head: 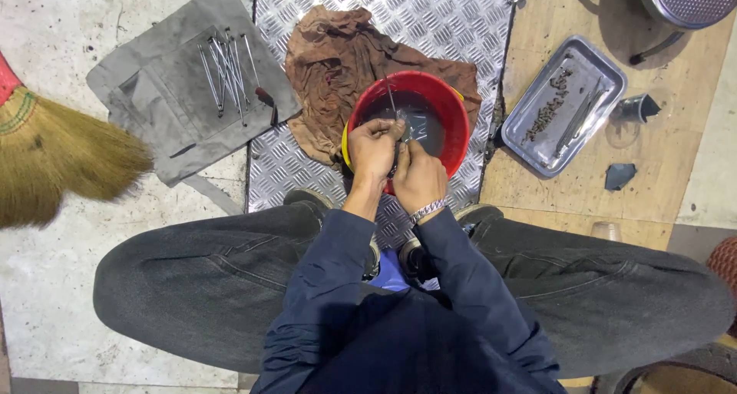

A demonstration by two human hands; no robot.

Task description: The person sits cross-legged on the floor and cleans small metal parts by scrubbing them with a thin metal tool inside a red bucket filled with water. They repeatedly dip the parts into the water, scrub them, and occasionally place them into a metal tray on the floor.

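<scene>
Thin metal rod (392, 102) pinched between both hands' fingers (390, 130) over red bucket (453, 110)

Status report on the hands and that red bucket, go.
Left hand and right hand together over the red bucket, fingers pinching a thin metal rod. Dark liquid inside. Brown rag under the bucket; nothing blocking.

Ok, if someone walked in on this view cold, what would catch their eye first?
First the red bucket of dark liquid at centre on the metal tread plate, where the left hand and right hand work a thin metal rod over it. Next, the brown rag behind the bucket, the rods laid on a grey cloth upper left, and the steel tray at right.
</scene>
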